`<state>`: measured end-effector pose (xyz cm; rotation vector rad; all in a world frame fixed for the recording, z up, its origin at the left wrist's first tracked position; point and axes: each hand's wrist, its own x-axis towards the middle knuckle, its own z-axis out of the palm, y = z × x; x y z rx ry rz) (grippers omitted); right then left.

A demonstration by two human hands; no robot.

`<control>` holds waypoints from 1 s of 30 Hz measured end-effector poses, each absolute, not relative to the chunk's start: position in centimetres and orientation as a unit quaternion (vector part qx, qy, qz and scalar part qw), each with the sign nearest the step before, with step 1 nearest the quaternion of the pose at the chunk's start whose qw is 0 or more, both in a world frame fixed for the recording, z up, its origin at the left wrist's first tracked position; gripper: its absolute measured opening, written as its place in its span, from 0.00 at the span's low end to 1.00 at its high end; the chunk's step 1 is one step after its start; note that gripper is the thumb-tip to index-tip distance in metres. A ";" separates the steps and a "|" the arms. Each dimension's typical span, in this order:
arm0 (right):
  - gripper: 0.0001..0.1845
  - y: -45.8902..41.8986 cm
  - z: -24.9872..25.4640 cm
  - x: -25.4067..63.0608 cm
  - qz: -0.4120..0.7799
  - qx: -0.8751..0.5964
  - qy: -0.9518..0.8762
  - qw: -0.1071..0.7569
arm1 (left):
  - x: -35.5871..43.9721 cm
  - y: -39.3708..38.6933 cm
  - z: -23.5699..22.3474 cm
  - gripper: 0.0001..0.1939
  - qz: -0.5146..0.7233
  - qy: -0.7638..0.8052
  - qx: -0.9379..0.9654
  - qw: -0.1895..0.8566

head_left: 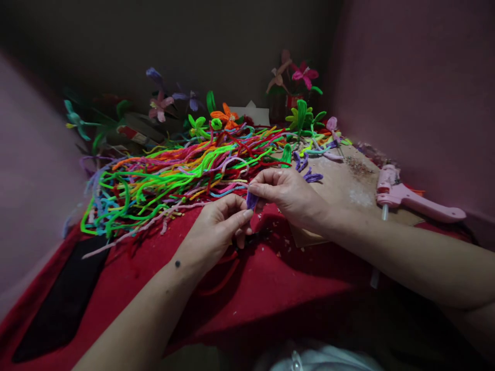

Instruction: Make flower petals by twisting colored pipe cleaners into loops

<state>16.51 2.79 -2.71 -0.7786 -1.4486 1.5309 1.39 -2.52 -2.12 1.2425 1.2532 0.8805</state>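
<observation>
A small purple pipe-cleaner petal (251,200) is pinched between my two hands above the red cloth. My left hand (226,219) grips its lower end with thumb and fingers. From above, my right hand (284,193) pinches the upper end; parts of the petal are hidden by the fingers. More purple pipe-cleaner loops (311,175) lie just beyond my right hand, next to a green loop (286,155). A large heap of colourful pipe cleaners (185,175) spreads behind and left of my hands.
A pink glue gun (417,201) with a clear glue stick lies right on a brown board (328,172). Finished pipe-cleaner flowers, including an orange one (228,117), stand at the back. A black flat strip (62,304) lies at left on the red cloth (263,288).
</observation>
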 end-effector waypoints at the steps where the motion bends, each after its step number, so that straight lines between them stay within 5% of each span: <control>1: 0.07 2.8 -2.7 16.5 0.618 -0.311 -0.577 0.435 | 1.4 -2.5 -2.2 0.08 0.380 0.527 0.524 0.550; 10: 0.09 2.6 -3.1 16.6 0.660 -0.327 -0.562 0.377 | 1.7 -2.8 -2.7 0.07 0.421 0.544 0.514 0.512; 16: 0.07 1.9 -3.0 16.1 0.662 -0.351 -0.538 0.386 | 2.0 -2.8 -2.6 0.04 0.418 0.593 0.567 0.390; 25: 0.05 1.6 -3.8 15.5 0.728 -0.337 -0.438 0.406 | 2.0 -2.8 -4.4 0.03 0.342 0.569 0.745 -0.059; 30: 0.03 1.6 -4.1 15.2 0.755 -0.337 -0.391 0.406 | 2.3 -2.7 -5.2 0.06 0.278 0.532 0.774 -0.203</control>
